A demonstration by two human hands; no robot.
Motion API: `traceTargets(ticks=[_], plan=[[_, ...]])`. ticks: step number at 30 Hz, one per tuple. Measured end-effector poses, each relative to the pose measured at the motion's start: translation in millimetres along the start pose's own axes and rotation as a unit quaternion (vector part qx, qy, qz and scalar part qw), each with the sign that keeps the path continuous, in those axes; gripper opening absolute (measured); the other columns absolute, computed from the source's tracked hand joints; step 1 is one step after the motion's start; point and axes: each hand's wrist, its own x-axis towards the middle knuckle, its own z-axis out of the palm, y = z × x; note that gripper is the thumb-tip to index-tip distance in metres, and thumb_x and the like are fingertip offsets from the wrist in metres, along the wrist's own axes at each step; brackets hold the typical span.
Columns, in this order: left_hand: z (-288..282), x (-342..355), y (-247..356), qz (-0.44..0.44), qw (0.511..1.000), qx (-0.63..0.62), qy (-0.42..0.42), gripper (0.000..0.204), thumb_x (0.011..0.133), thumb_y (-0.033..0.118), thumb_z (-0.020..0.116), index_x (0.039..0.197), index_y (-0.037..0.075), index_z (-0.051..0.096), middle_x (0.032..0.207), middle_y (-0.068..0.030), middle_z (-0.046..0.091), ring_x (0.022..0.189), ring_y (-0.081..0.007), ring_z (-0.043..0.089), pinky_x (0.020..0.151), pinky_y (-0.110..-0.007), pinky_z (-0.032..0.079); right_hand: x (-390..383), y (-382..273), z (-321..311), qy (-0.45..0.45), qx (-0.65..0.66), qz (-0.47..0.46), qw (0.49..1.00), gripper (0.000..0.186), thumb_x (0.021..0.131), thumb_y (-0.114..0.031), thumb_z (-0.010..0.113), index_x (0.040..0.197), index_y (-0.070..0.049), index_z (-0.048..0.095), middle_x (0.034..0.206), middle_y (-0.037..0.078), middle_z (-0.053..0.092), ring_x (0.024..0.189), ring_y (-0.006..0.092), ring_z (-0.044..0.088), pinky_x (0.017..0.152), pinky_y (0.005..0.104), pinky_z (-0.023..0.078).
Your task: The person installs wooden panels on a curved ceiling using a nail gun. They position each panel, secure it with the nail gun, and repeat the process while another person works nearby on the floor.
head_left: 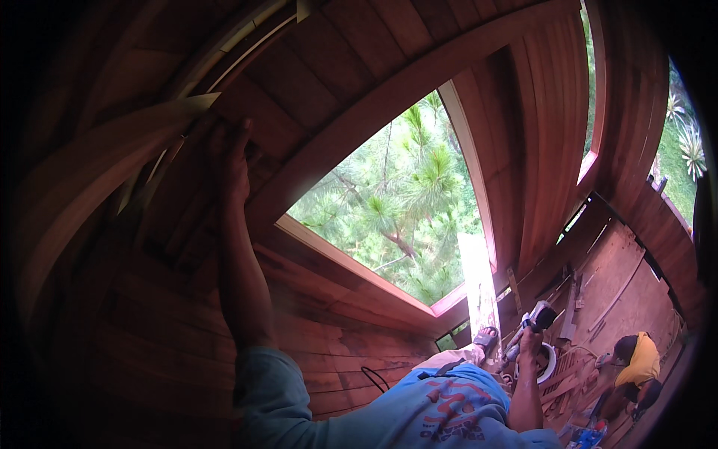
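Observation:
My left arm reaches up along the dark wooden wall. At its end my left hand (pixel 235 168), in shadow, rests against the boards beside the tip of a pale curved plank (pixel 161 116); its fingers look stretched upward and apart. Lower right, my right hand (pixel 529 346) is closed around a power tool (pixel 544 317) with a black, blocky end and a greyish body. Its exact kind is unclear. The tool is held over the floor, above a white bucket (pixel 550 363).
An unglazed window opening (pixel 396 202) shows pine branches outside. A bright white board (pixel 479 288) leans at its lower corner. My sandalled foot (pixel 486 337) stands below it. Wood scraps (pixel 572 374) litter the floor. A person in a yellow shirt (pixel 643 359) crouches at the lower right.

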Motion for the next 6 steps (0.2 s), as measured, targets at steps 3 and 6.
traceTargets(ticks=[3, 6], plan=[[4, -4, 6, -0.006, 1.0, 0.001, 0.011, 0.052, 0.083, 0.034, 0.076, 0.125, 0.01, 0.057, 0.114, -0.0028, 0.06, 0.098, -0.014, 0.056, 0.075, -0.034, 0.051, 5, 7, -3, -0.001, 0.013, 0.0, 1.0, 0.012, 0.089, -0.02, 0.059, 0.088, -0.008, 0.054, 0.055, 0.0, 0.046, 0.038, 0.0132, 0.046, 0.037, 0.0303, 0.038], [-1, -2, 5, -0.019, 1.0, 0.01, 0.019, 0.054, 0.083, 0.032, 0.077, 0.127, 0.01, 0.056, 0.114, -0.0033, 0.061, 0.098, -0.0139, 0.057, 0.075, -0.034, 0.052, 14, 19, -8, -0.004, 0.005, -0.005, 1.0, 0.014, 0.088, -0.017, 0.058, 0.094, -0.005, 0.056, 0.055, 0.002, 0.047, 0.038, 0.0143, 0.047, 0.038, 0.0311, 0.041]])
